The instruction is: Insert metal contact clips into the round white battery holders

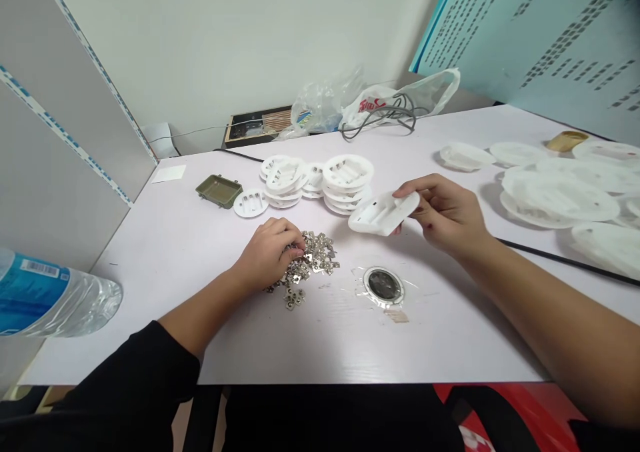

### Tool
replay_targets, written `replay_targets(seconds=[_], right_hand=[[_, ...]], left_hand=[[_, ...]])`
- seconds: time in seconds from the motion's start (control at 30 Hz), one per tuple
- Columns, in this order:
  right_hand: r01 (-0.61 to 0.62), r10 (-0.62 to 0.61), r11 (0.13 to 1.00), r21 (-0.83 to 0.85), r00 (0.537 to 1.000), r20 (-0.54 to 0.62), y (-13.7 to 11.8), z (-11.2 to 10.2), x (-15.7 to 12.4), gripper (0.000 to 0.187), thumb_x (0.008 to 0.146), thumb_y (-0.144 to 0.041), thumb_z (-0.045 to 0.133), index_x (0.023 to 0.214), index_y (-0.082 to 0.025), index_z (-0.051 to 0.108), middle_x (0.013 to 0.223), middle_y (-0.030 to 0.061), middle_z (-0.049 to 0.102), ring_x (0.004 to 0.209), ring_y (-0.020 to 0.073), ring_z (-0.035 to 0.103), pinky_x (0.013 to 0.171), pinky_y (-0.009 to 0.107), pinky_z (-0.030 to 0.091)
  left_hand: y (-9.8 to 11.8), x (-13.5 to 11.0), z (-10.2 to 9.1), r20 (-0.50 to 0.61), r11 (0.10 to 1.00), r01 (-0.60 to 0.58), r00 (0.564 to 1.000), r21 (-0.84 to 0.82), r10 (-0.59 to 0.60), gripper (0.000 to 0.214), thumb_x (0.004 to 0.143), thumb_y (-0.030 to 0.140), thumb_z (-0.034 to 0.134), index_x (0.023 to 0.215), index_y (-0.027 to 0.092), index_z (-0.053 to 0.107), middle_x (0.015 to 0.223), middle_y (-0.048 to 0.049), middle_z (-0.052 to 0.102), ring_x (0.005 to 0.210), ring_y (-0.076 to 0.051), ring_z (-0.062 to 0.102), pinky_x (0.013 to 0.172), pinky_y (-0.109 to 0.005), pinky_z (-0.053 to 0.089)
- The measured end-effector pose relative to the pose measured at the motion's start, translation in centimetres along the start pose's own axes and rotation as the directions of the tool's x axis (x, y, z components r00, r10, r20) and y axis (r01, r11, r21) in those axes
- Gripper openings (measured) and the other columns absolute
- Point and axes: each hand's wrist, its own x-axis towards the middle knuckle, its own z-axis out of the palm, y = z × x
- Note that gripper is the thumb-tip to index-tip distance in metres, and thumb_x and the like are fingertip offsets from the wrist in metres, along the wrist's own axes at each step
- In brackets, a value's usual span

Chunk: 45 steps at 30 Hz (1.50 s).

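My left hand (270, 252) rests on a pile of small metal clips (311, 260) in the middle of the table, fingers curled into the pile. Whether it grips a clip is hidden. My right hand (447, 213) holds a round white plastic battery holder (384, 213) just above the table, to the right of the pile, thumb and fingers closed on its right edge. Behind both hands stand stacks of the same white holders (345, 175), with one lying alone (250, 203) to their left.
A green rectangular lid (219, 191) lies at the back left. A round disc under clear film (383, 285) sits near the front. White round covers (557, 197) fill the right side. A water bottle (50, 299) lies at the left edge. Plastic bags with cables (385, 109) are at the back.
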Motion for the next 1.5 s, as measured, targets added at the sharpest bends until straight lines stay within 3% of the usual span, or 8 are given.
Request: replay_targets(seconds=[0.23, 0.4, 0.63, 0.77, 0.9, 1.1, 1.33, 1.5], right_hand=[[-0.082, 0.074, 0.974, 0.210, 0.996, 0.046, 0.6, -0.2, -0.2, 0.047, 0.078, -0.069, 0.076, 0.080, -0.022, 0.072, 0.056, 0.0005, 0.055, 0.048, 0.0128, 0.046, 0.044, 0.029, 0.033], [-0.049, 0.041, 0.995, 0.091, 0.995, 0.089, 0.3, 0.7, -0.1, 0.039, 0.080, -0.060, 0.080, 0.080, -0.023, 0.067, 0.067, 0.0011, 0.061, 0.052, 0.0118, 0.046, 0.046, 0.027, 0.033], [-0.047, 0.111, 0.985, -0.165, 0.909, 0.403, -1.8, 2.9, 0.9, 0.018, 0.095, -0.033, 0.055, 0.095, -0.023, 0.070, 0.074, 0.0012, 0.062, 0.064, 0.0157, 0.052, 0.059, 0.030, 0.042], [-0.003, 0.146, 0.933, -0.359, 0.917, 0.372, -3.3, 4.9, 1.1, 0.027, 0.089, -0.017, 0.046, 0.091, -0.022, 0.073, 0.088, 0.0047, 0.068, 0.081, 0.0209, 0.061, 0.076, 0.036, 0.046], [0.108, 0.044, 0.861, -0.497, 0.958, 0.285, -4.5, 7.4, 0.5, 0.019, 0.091, -0.025, 0.056, 0.093, -0.020, 0.074, 0.084, 0.0051, 0.056, 0.077, 0.0206, 0.057, 0.075, 0.036, 0.045], [0.156, 0.013, 0.886, -0.438, 0.933, 0.359, -4.1, 9.7, -0.8, 0.024, 0.099, -0.031, 0.055, 0.087, -0.019, 0.072, 0.079, 0.0017, 0.045, 0.074, 0.0183, 0.053, 0.070, 0.032, 0.042], [0.284, -0.144, 0.787, -0.548, 0.948, 0.285, -2.2, 9.5, -1.5, 0.023, 0.101, -0.027, 0.049, 0.089, -0.017, 0.066, 0.091, 0.0065, 0.053, 0.070, 0.0161, 0.052, 0.063, 0.030, 0.043], [0.460, -0.317, 0.644, -0.612, 0.888, 0.334, -1.0, 8.7, -1.4, 0.023, 0.102, -0.026, 0.051, 0.093, -0.020, 0.071, 0.095, 0.0085, 0.059, 0.070, 0.0160, 0.052, 0.059, 0.029, 0.042]], left_hand=[[-0.4, -0.3, -1.6, -0.014, 0.990, -0.034, 0.999, -0.137, 0.032, 0.010, 0.093, 0.013, 0.056, 0.089, 0.020, 0.062, 0.090, -0.0039, 0.066, 0.089, -0.020, 0.061, 0.081, -0.036, 0.051], [-0.7, -0.4, -1.4, -0.079, 0.985, -0.135, 0.989, -0.105, 0.127, 0.012, 0.095, 0.014, 0.048, 0.090, 0.019, 0.057, 0.084, -0.0035, 0.067, 0.076, -0.017, 0.061, 0.069, -0.030, 0.050], [-0.8, -0.5, -1.2, -0.034, 0.970, -0.236, 0.971, 0.064, 0.238, 0.019, 0.093, 0.008, 0.042, 0.085, 0.021, 0.054, 0.077, -0.0027, 0.065, 0.071, -0.017, 0.058, 0.067, -0.030, 0.048], [-0.6, -0.5, -1.0, -0.155, 0.967, -0.257, 0.955, -0.001, 0.253, 0.018, 0.093, 0.009, 0.044, 0.086, 0.020, 0.056, 0.077, -0.0028, 0.066, 0.069, -0.017, 0.058, 0.065, -0.029, 0.048], [0.2, -0.5, -0.8, -0.292, 0.968, -0.202, 0.944, -0.147, 0.153, 0.010, 0.093, 0.013, 0.053, 0.089, 0.019, 0.060, 0.077, -0.0020, 0.067, 0.070, -0.015, 0.061, 0.065, -0.028, 0.050], [0.6, -0.6, -0.4, -0.351, 0.961, -0.148, 0.935, -0.234, 0.059, 0.006, 0.093, 0.018, 0.058, 0.088, 0.019, 0.061, 0.075, -0.0006, 0.067, 0.068, -0.014, 0.062, 0.065, -0.027, 0.052], [0.3, -0.6, -0.5, -0.359, 0.972, -0.155, 0.930, -0.175, 0.084, 0.007, 0.095, 0.018, 0.056, 0.089, 0.019, 0.060, 0.078, -0.0018, 0.068, 0.071, -0.015, 0.063, 0.067, -0.028, 0.053], [0.1, -0.6, -0.9, -0.330, 0.933, -0.068, 0.942, -0.352, -0.056, 0.008, 0.097, 0.024, 0.056, 0.091, 0.020, 0.056, 0.075, -0.0015, 0.066, 0.065, -0.014, 0.063, 0.062, -0.028, 0.053]])
